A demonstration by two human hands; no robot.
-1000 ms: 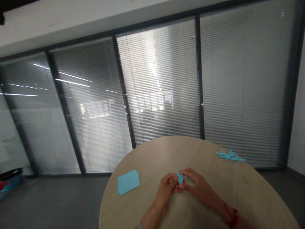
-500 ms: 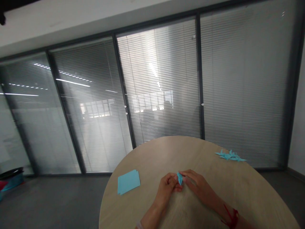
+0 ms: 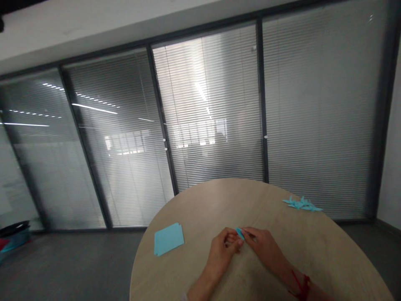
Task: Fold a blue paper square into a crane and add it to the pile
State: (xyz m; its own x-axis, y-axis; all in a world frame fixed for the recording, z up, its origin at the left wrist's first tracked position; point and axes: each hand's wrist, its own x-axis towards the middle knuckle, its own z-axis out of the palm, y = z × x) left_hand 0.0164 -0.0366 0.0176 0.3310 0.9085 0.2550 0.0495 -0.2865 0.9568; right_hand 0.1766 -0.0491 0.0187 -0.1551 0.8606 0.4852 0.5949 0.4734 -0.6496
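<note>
Between my two hands, over the near middle of the table, is a small piece of folded light-blue paper (image 3: 239, 233). My left hand (image 3: 223, 247) has its thumb and curled fingers closed at the paper's lower left side. From the right, my right hand (image 3: 261, 244) pinches the paper with thumb and forefinger. The fingertips hide much of the paper, so its folded shape cannot be made out. A red cord bracelet (image 3: 303, 285) circles my right wrist.
A stack of light-blue paper sheets (image 3: 169, 239) lies on the round wooden table (image 3: 219, 198) to the left. Several folded light-blue paper pieces (image 3: 302, 204) are heaped near the right edge. Glass panels with blinds (image 3: 216, 104) stand behind. A dark-rimmed bin (image 3: 15, 234) is at far left.
The folded paper has turned and tilted between my hands. My right-hand fingers, straighter before, have bent into a pinch, and my left thumb has moved up against the paper.
</note>
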